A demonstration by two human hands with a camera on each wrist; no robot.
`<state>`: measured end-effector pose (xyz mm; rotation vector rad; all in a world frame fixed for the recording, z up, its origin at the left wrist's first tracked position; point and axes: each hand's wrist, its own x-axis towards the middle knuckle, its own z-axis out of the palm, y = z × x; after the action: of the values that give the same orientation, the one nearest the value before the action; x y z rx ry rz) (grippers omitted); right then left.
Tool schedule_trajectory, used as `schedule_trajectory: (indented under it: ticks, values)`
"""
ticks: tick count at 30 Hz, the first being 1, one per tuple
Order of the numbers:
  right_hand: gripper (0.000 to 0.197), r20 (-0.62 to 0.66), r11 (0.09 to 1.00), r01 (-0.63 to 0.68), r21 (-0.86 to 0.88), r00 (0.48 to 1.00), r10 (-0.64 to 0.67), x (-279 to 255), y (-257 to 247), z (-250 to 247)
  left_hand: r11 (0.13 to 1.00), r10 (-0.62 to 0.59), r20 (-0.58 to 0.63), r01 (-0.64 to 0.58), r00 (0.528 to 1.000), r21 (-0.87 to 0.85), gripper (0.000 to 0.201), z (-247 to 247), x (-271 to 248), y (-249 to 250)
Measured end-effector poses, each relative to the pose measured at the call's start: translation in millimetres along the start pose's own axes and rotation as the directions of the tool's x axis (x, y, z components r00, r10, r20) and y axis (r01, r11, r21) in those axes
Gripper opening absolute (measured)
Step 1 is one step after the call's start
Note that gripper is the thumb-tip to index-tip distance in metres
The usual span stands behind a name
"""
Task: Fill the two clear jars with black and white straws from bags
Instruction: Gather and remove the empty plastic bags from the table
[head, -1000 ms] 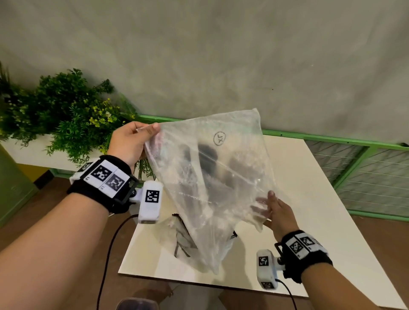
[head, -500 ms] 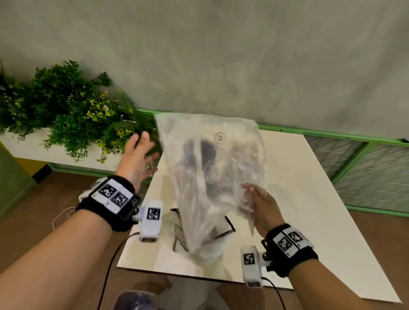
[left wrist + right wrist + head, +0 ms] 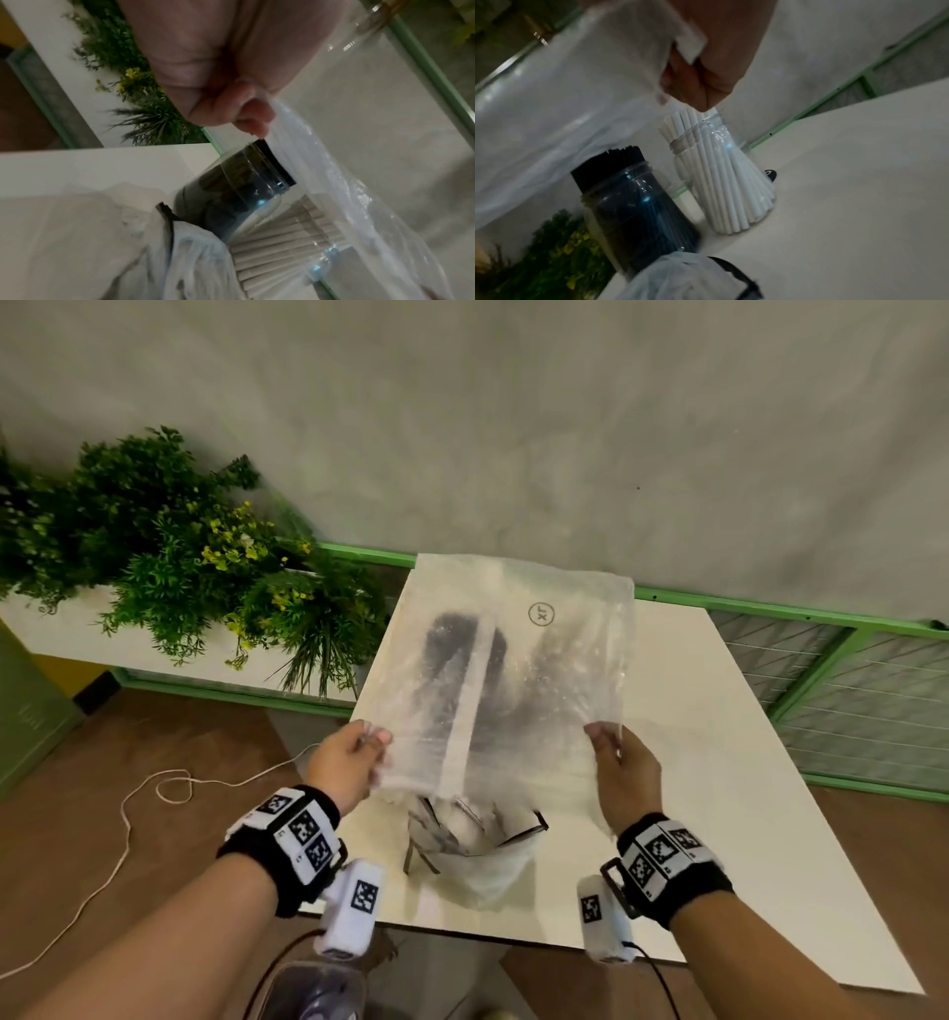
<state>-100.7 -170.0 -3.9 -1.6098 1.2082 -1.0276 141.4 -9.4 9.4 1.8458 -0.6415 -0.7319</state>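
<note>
I hold an empty clear plastic bag [image 3: 518,670] spread out flat above the white table [image 3: 719,814]. My left hand [image 3: 372,743] pinches its near left corner, and my right hand [image 3: 602,738] pinches its near right corner. Under the bag stand two clear jars. One is packed with black straws [image 3: 634,213] and the other with white straws [image 3: 726,182]. In the head view the jars show only as blurred shapes through the plastic. A second, crumpled bag [image 3: 477,850] with a black strip lies at the table's near edge.
A planter of green foliage [image 3: 179,567] sits left of the table. A green railing with mesh [image 3: 847,690] runs behind and to the right. A white cable [image 3: 128,814] loops on the brown floor at left.
My left hand let go of the bag's raised corner, dropped and took its near left corner. The bag, which hung slanted, is now stretched flat between both hands.
</note>
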Motion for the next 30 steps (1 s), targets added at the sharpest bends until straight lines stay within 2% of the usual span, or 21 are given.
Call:
schedule_trajectory:
  ticks: [3,4,6,7,8,9,11,13,14,16,18,19,21,22,23,24,25,27,28,30]
  values:
    - [0.01,0.08,0.997,-0.024,-0.079,0.996,0.03,1.9,14.9,-11.9,0.998,0.036,0.042,-0.039,0.998,0.055,0.015,-5.7,3.9,-3.8]
    - [0.008,0.109,0.996,-0.053,-0.071,0.992,0.061,1.7,17.0,-14.8,0.997,0.009,0.094,-0.016,0.995,0.073,0.014,-6.2,3.8,-7.4]
    - [0.024,0.175,0.994,-0.106,-0.031,0.978,0.11,3.7,20.2,-20.1,0.988,-0.11,0.234,0.081,0.966,0.128,0.005,-9.0,3.0,-15.7]
    - [0.031,0.212,0.992,-0.126,-0.017,0.969,0.127,5.7,20.1,-23.1,0.98,-0.156,0.288,0.111,0.945,0.166,0.01,-11.3,3.7,-19.1]
    - [0.035,0.242,0.99,-0.143,-0.005,0.96,0.14,7.7,17.7,-25.7,0.975,-0.184,0.314,0.131,0.931,0.182,0.024,-13.0,6.0,-21.6]
    - [0.037,0.26,0.987,-0.159,0.017,0.954,0.149,9.9,14.1,-27.4,0.977,-0.188,0.313,0.145,0.931,0.155,0.037,-13.5,9.0,-21.1]
    - [0.036,0.259,0.973,-0.209,0.1,0.949,0.178,14.7,4.8,-29.0,0.99,-0.14,0.217,0.144,0.966,-0.001,0.053,-12.1,13.2,-10.4]
    - [0.037,0.24,0.951,-0.246,0.19,0.95,0.198,19.4,-2.1,-27.3,0.985,-0.073,0.127,0.091,0.989,-0.148,0.064,-8.0,20.9,3.2]
    - [0.038,0.229,0.946,-0.245,0.212,0.954,0.195,21.2,-3.5,-25.9,0.986,-0.033,0.124,0.053,0.992,-0.158,0.07,-6.4,23.2,10.4]
    - [0.047,0.197,0.959,-0.19,0.209,0.969,0.149,21.8,-4.7,-24.9,0.997,0.054,0.169,-0.043,0.984,-0.069,0.076,-4.4,27.3,19.1]
    - [0.064,0.207,0.985,-0.079,0.152,0.977,0.047,21.3,-4.7,-30.7,0.995,0.093,0.21,-0.1,0.973,0.025,0.064,-8.8,28.3,24.0]
    - [0.072,0.264,0.994,-0.017,0.106,0.964,-0.011,21.0,-5.9,-35.7,0.994,0.087,0.223,-0.099,0.971,0.041,0.058,-11.6,28.2,25.0]
    - [0.081,0.464,0.994,0.111,-0.018,0.881,-0.09,19.3,-9.3,-44.5,0.991,0.087,0.269,-0.112,0.959,0.079,0.048,-14.3,27.6,24.0]
    - [0.086,0.547,0.979,0.173,-0.103,0.833,-0.09,18.1,-10.5,-45.7,0.986,0.103,0.284,-0.136,0.953,0.1,0.043,-13.9,25.9,24.4]
    - [0.089,0.588,0.959,0.223,-0.177,0.805,-0.079,15.9,-12.3,-44.3,0.98,0.12,0.278,-0.158,0.953,0.118,0.04,-13.4,24.1,25.7]
    - [0.088,0.574,0.941,0.247,-0.23,0.816,-0.074,14.9,-12.0,-41.4,0.975,0.149,0.245,-0.183,0.958,0.122,0.038,-12.5,22.9,27.6]
    - [0.082,0.515,0.936,0.248,-0.25,0.853,-0.088,14.8,-12.9,-38.8,0.972,0.171,0.182,-0.196,0.968,0.132,0.034,-12.7,22.6,30.2]
    - [0.053,0.328,0.933,0.259,-0.252,0.929,-0.169,18.8,-16.8,-37.1,0.966,0.217,0.049,-0.222,0.975,0.136,0.023,-17.1,22.6,35.8]
    - [0.036,0.248,0.915,0.298,-0.272,0.94,-0.232,21.3,-20.8,-38.1,0.961,0.238,0.007,-0.237,0.971,0.143,0.017,-20.1,21.5,38.3]
    - [0.016,0.169,0.862,0.414,-0.292,0.91,-0.379,25.8,-29.1,-40.9,0.948,0.264,-0.042,-0.252,0.963,0.194,0.01,-25.1,19.7,41.4]
